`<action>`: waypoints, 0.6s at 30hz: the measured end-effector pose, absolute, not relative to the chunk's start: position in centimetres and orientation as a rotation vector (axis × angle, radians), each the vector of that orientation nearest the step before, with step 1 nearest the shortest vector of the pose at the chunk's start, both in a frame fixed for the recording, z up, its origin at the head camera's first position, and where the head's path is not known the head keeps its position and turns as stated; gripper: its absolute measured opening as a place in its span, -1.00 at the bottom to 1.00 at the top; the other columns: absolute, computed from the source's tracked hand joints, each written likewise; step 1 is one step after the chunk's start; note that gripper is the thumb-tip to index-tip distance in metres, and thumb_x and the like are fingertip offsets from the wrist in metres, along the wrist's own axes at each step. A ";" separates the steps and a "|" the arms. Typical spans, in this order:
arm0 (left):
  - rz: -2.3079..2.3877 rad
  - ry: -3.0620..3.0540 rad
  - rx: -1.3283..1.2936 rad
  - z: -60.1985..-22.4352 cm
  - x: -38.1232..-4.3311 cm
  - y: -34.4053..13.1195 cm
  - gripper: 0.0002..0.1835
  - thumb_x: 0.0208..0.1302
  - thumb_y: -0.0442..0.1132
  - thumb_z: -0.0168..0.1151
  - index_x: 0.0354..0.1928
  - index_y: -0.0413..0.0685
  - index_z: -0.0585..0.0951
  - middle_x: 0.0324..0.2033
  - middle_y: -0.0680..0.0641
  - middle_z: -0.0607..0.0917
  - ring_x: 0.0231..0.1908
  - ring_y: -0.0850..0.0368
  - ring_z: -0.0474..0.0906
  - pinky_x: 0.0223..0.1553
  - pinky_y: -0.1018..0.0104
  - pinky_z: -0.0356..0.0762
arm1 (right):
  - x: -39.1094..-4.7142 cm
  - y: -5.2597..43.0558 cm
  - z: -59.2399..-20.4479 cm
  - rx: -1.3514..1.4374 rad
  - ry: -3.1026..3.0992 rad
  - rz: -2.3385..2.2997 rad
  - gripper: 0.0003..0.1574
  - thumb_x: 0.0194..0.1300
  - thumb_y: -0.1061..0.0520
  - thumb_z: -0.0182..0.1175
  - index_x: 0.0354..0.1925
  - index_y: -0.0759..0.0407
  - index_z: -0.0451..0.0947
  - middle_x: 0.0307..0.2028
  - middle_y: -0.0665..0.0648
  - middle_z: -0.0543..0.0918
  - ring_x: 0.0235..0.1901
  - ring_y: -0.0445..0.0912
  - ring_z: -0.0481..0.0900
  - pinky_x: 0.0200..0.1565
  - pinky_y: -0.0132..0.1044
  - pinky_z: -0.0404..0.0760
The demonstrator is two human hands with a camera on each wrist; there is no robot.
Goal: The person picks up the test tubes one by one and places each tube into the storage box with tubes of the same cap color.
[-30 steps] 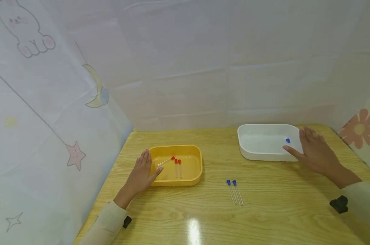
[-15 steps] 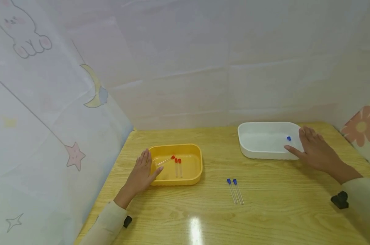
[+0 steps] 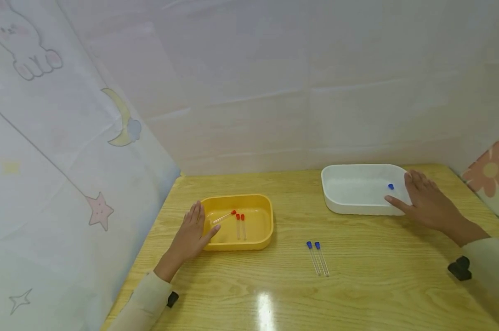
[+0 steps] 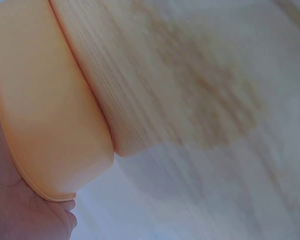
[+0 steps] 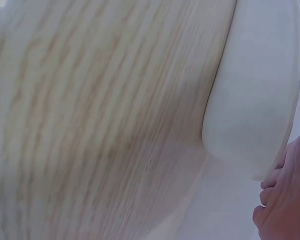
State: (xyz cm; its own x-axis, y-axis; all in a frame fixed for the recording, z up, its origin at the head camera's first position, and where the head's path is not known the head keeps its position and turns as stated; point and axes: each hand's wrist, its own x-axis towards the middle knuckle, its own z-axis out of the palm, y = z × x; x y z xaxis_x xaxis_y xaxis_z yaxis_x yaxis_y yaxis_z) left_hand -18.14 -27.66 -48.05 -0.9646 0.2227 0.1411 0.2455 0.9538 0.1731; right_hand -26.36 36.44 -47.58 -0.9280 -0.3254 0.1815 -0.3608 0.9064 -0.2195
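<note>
My left hand [image 3: 189, 235] rests on the left end of a yellow tray [image 3: 267, 236], fingers straight along its rim and thumb over the near corner. Inside that tray lie several thin clear tubes with red caps [image 3: 238, 216]; one is slanted, the others side by side. At the right, my right hand [image 3: 428, 202] lies with straight fingers on the right end of a white tray [image 3: 344, 204], its thumb reaching over the near rim. A blue cap [image 3: 391, 186] shows in the white tray. The left wrist view shows the yellow tray's outer wall [image 4: 50, 100] against the palm.
Two clear tubes with blue caps [image 3: 317, 245] lie side by side on the wooden table [image 3: 216, 285], between the trays and nearer the front. A pale printed sheet [image 3: 249, 92] hangs behind the table and along its left side.
The head view has shifted slightly. Both hands stay on their trays, and the tubes lie as before.
</note>
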 end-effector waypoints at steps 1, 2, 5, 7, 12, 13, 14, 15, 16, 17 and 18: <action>-0.286 -2.985 -0.360 -48.1 -18.1 -27.7 -0.02 0.34 0.39 -0.34 0.44 -0.31 -0.14 0.44 -0.16 -0.33 0.43 0.01 -0.45 0.38 -0.03 -0.30 | -26.4 36.5 -47.6 0.534 -2.927 0.377 0.21 0.35 -0.29 -0.02 0.39 0.49 -0.42 0.39 0.43 -0.50 0.36 0.30 -0.53 0.27 0.16 -0.56; -0.285 -2.985 -0.359 -48.1 -18.1 -27.7 -0.02 0.34 0.39 -0.34 0.44 -0.32 -0.14 0.44 -0.16 -0.32 0.43 0.01 -0.45 0.38 -0.03 -0.30 | -26.5 36.5 -47.6 0.538 -2.925 0.375 0.21 0.36 -0.29 -0.02 0.39 0.49 -0.42 0.39 0.43 -0.50 0.36 0.30 -0.53 0.27 0.15 -0.56; -0.288 -2.985 -0.357 -48.1 -18.1 -27.6 -0.02 0.34 0.39 -0.33 0.44 -0.32 -0.13 0.44 -0.15 -0.33 0.43 0.01 -0.45 0.38 -0.03 -0.30 | -26.7 36.6 -47.7 0.544 -2.927 0.364 0.20 0.36 -0.29 -0.02 0.39 0.49 -0.41 0.39 0.45 -0.48 0.36 0.31 -0.51 0.27 0.15 -0.56; -0.291 -2.986 -0.354 -48.1 -18.1 -27.6 -0.02 0.34 0.39 -0.33 0.44 -0.31 -0.14 0.44 -0.14 -0.33 0.43 0.02 -0.45 0.38 -0.03 -0.30 | -26.8 36.6 -47.8 0.547 -2.928 0.355 0.21 0.35 -0.30 -0.02 0.39 0.52 -0.39 0.38 0.49 -0.45 0.36 0.33 -0.49 0.27 0.16 -0.55; -0.299 -2.981 -0.354 -48.0 -18.1 -27.6 -0.02 0.34 0.39 -0.33 0.44 -0.30 -0.14 0.44 -0.14 -0.33 0.43 0.00 -0.44 0.38 -0.03 -0.30 | -27.2 36.6 -47.9 0.559 -2.924 0.330 0.20 0.35 -0.29 -0.01 0.37 0.58 -0.32 0.37 0.56 -0.37 0.36 0.37 -0.42 0.28 0.17 -0.50; -0.300 -2.982 -0.356 -48.0 -18.1 -27.6 -0.02 0.34 0.39 -0.33 0.44 -0.30 -0.14 0.44 -0.14 -0.33 0.43 0.00 -0.44 0.38 -0.03 -0.30 | -27.2 36.6 -47.9 0.558 -2.926 0.331 0.20 0.35 -0.29 -0.02 0.37 0.58 -0.32 0.37 0.55 -0.37 0.36 0.37 -0.43 0.29 0.16 -0.50; -0.300 -2.982 -0.356 -48.0 -18.1 -27.6 -0.02 0.34 0.39 -0.33 0.44 -0.30 -0.14 0.44 -0.14 -0.33 0.43 0.00 -0.44 0.38 -0.03 -0.30 | -27.2 36.6 -47.9 0.560 -2.928 0.333 0.19 0.36 -0.29 -0.02 0.37 0.58 -0.33 0.37 0.54 -0.38 0.36 0.36 -0.44 0.29 0.15 -0.51; -0.300 -2.982 -0.356 -48.0 -18.1 -27.6 -0.02 0.34 0.39 -0.33 0.44 -0.30 -0.14 0.44 -0.14 -0.33 0.43 0.00 -0.44 0.38 -0.03 -0.30 | -27.2 36.6 -47.9 0.560 -2.932 0.336 0.19 0.36 -0.29 -0.03 0.37 0.58 -0.33 0.37 0.53 -0.40 0.36 0.35 -0.45 0.29 0.14 -0.53; -0.299 -2.983 -0.355 -48.0 -18.1 -27.6 -0.02 0.34 0.39 -0.33 0.44 -0.30 -0.14 0.44 -0.14 -0.33 0.43 0.01 -0.45 0.38 -0.03 -0.30 | -27.2 36.6 -48.0 0.561 -2.934 0.338 0.19 0.37 -0.29 -0.03 0.37 0.57 -0.34 0.38 0.52 -0.42 0.36 0.34 -0.46 0.28 0.13 -0.54; -0.301 -2.985 -0.355 -48.0 -18.1 -27.6 -0.02 0.34 0.39 -0.33 0.44 -0.30 -0.14 0.44 -0.14 -0.33 0.43 0.02 -0.46 0.38 -0.03 -0.31 | -27.2 36.6 -48.0 0.563 -2.936 0.339 0.19 0.37 -0.29 -0.03 0.37 0.57 -0.34 0.38 0.51 -0.43 0.36 0.34 -0.47 0.28 0.12 -0.55; -0.301 -2.986 -0.356 -48.0 -18.1 -27.6 -0.02 0.34 0.39 -0.33 0.44 -0.30 -0.14 0.44 -0.14 -0.33 0.43 0.02 -0.46 0.38 -0.03 -0.31 | -27.2 36.6 -48.1 0.562 -2.940 0.341 0.19 0.37 -0.29 -0.03 0.37 0.57 -0.35 0.38 0.51 -0.43 0.37 0.33 -0.48 0.28 0.11 -0.56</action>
State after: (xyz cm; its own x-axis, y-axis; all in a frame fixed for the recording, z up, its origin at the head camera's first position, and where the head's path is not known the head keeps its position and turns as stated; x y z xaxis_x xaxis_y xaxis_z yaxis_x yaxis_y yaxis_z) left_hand -18.08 -27.65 -47.98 -0.9652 0.2202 0.1413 0.2439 0.9525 0.1823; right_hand -27.22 36.58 -48.06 -0.9224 -0.3479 0.1679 -0.3771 0.9052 -0.1961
